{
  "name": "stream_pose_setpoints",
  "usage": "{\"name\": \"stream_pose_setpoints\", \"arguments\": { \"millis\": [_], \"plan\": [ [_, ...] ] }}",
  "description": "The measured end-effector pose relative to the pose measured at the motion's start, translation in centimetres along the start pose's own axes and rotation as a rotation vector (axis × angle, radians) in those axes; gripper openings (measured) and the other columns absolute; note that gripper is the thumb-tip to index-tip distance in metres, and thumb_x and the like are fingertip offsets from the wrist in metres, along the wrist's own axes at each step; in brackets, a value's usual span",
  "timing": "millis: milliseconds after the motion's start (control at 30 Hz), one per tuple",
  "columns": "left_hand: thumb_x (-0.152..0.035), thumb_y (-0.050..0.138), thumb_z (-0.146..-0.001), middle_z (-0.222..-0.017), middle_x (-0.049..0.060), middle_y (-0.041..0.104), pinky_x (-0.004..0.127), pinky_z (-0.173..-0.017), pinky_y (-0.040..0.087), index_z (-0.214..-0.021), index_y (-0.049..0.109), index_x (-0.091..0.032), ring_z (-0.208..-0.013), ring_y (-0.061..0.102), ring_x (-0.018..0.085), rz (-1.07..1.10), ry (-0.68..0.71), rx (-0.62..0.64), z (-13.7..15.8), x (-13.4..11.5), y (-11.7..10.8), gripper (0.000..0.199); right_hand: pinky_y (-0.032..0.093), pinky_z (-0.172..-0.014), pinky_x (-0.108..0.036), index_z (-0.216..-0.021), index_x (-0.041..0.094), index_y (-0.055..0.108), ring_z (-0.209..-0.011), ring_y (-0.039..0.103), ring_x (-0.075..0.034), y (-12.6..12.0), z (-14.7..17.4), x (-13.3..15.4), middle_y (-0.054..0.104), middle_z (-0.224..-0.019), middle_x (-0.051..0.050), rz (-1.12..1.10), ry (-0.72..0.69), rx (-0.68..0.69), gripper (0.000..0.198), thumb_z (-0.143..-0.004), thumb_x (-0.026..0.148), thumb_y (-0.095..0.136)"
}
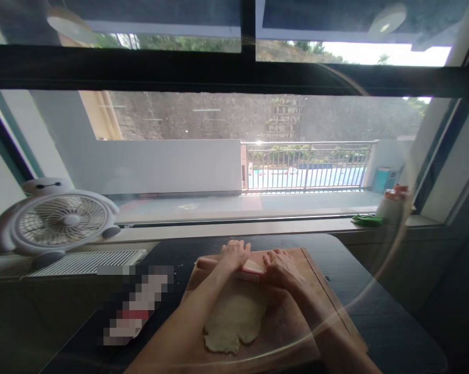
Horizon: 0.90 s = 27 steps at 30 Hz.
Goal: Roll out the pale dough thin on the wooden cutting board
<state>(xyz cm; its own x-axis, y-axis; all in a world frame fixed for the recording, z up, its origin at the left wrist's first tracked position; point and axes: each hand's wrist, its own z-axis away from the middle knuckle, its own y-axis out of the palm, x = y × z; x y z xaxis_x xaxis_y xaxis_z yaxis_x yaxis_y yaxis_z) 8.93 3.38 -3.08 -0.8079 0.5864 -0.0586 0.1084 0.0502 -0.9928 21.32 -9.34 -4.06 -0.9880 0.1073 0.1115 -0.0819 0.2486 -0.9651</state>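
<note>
A wooden rolling pin with a red-and-white label lies across the far part of a wooden board. My left hand rests over the pin's middle, fingers curled over its far side. Farther right, my right hand covers the pin's right end, its fingers bent over it. A flattened sheet of pale dough spreads from beneath the pin toward me, with a ragged, notched near edge. The part of the pin under my palms is hidden.
The board sits on a dark table. A blurred-out long item lies left of it. A white fan stands at the left. On the windowsill at right are a spray bottle and a green cloth-like item.
</note>
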Motion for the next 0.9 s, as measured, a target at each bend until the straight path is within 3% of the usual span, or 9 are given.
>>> {"name": "stream_pose_setpoints", "arguments": {
  "millis": [167,300,367,467,600,733,900],
  "plan": [
    [-0.036,0.028,-0.090,-0.104,0.006,0.063,0.038,-0.087,0.038,-0.096,0.061,-0.023,-0.102,0.052,0.023,0.010,0.044,-0.128,4.5,0.5,0.4,0.037,0.030,-0.090,-0.038,-0.100,0.020,0.059,-0.105,0.047,-0.023,1.3,2.6,1.9,0.057,-0.109,-0.010,-0.045,0.124,-0.129,0.039,-0.093,0.038,0.025],
    [-0.036,0.029,-0.090,-0.098,0.006,0.064,0.037,-0.091,0.034,-0.092,0.063,-0.020,-0.096,0.053,0.021,0.040,0.182,-0.309,9.0,1.0,0.9,0.037,0.022,-0.097,-0.037,-0.098,0.021,0.060,-0.112,0.042,-0.024,1.7,4.6,3.1,0.058,-0.109,-0.009,-0.090,0.125,-0.221,0.039,-0.093,0.041,0.027],
    [-0.038,0.030,-0.090,-0.099,0.006,0.064,0.036,-0.091,0.034,-0.094,0.063,-0.021,-0.096,0.053,0.021,0.050,0.200,-0.321,9.9,1.2,1.0,0.037,0.021,-0.098,-0.038,-0.097,0.021,0.061,-0.111,0.042,-0.024,1.5,4.7,3.3,0.059,-0.107,-0.009,-0.089,0.122,-0.214,0.040,-0.093,0.041,0.027],
    [-0.038,0.032,-0.089,-0.099,0.008,0.064,0.035,-0.090,0.035,-0.093,0.064,-0.019,-0.097,0.053,0.022,0.025,0.133,-0.267,8.9,1.2,0.8,0.038,0.023,-0.095,-0.038,-0.094,0.020,0.062,-0.106,0.045,-0.023,1.0,3.5,2.9,0.061,-0.102,-0.009,-0.075,0.147,-0.168,0.038,-0.092,0.038,0.029],
    [-0.040,0.029,-0.089,-0.099,0.008,0.064,0.034,-0.084,0.040,-0.092,0.066,-0.020,-0.097,0.055,0.022,-0.002,-0.006,-0.126,4.7,0.9,0.3,0.042,0.029,-0.087,-0.036,-0.089,0.018,0.063,-0.097,0.050,-0.022,1.1,0.1,1.3,0.062,-0.097,-0.010,-0.068,0.196,-0.124,0.034,-0.090,0.034,0.032],
    [-0.045,0.028,-0.087,-0.097,0.008,0.066,0.037,-0.078,0.044,-0.089,0.068,-0.024,-0.095,0.057,0.025,0.000,-0.063,-0.086,0.7,0.8,0.4,0.045,0.032,-0.083,-0.036,-0.087,0.016,0.064,-0.096,0.051,-0.024,1.9,-3.4,-0.3,0.062,-0.094,-0.013,-0.056,0.254,-0.097,0.032,-0.087,0.032,0.037],
    [-0.045,0.032,-0.086,-0.096,0.008,0.067,0.038,-0.079,0.043,-0.088,0.069,-0.024,-0.094,0.059,0.024,0.007,-0.087,-0.086,0.2,0.9,0.7,0.043,0.032,-0.083,-0.035,-0.090,0.016,0.063,-0.097,0.051,-0.023,2.2,-4.1,-0.6,0.061,-0.098,-0.012,-0.047,0.249,-0.113,0.032,-0.088,0.031,0.035]
  ]
}}
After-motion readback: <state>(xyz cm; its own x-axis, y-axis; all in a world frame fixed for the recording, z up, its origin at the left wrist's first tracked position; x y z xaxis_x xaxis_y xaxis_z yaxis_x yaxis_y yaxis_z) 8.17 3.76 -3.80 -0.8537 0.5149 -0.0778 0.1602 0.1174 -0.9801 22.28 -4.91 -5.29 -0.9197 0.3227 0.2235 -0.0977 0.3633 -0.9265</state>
